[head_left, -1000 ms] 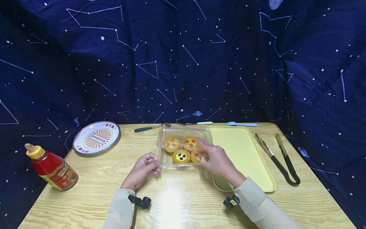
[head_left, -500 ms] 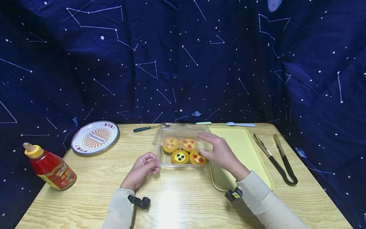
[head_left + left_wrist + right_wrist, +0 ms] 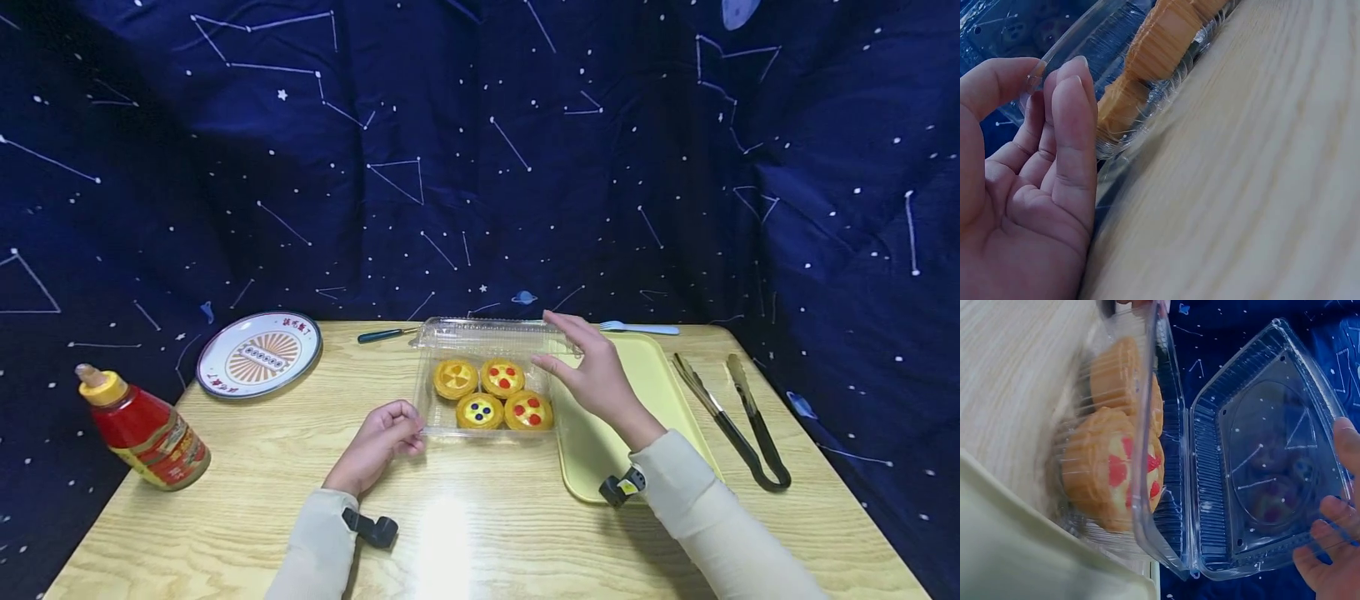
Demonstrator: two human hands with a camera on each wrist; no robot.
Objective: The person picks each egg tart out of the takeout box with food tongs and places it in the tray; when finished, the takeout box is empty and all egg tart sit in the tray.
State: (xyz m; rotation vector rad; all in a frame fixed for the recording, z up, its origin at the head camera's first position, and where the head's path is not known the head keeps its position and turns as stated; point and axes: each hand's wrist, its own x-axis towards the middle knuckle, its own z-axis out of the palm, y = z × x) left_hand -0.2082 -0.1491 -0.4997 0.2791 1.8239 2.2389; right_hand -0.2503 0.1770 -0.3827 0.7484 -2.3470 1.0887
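Observation:
Several egg tarts [image 3: 480, 410] with fruit-coloured toppings sit in a clear plastic clamshell container [image 3: 423, 392]; its lid [image 3: 487, 335] stands raised at the back. My left hand [image 3: 381, 442] pinches the rim at the container's front left corner; the left wrist view shows thumb and fingertips meeting on the clear edge. My right hand [image 3: 603, 379] holds the lid's right corner, thumb on the near side and fingers spread apart from it. In the right wrist view, the fingers [image 3: 1329, 531] overlap the lid's edge, and part of the hand is cut off.
A pale yellow tray [image 3: 675, 417] lies right of the container, with black-handled tongs [image 3: 738, 433] beyond it. A blue fork [image 3: 637, 327] and dark-handled utensil [image 3: 382, 336] lie at the back. Left are a patterned plate [image 3: 258, 356] and a red squeeze bottle [image 3: 146, 433].
My right hand has moved up and back with the lid, which has swung from over the tarts to raised behind them. The left hand stays at the container's corner.

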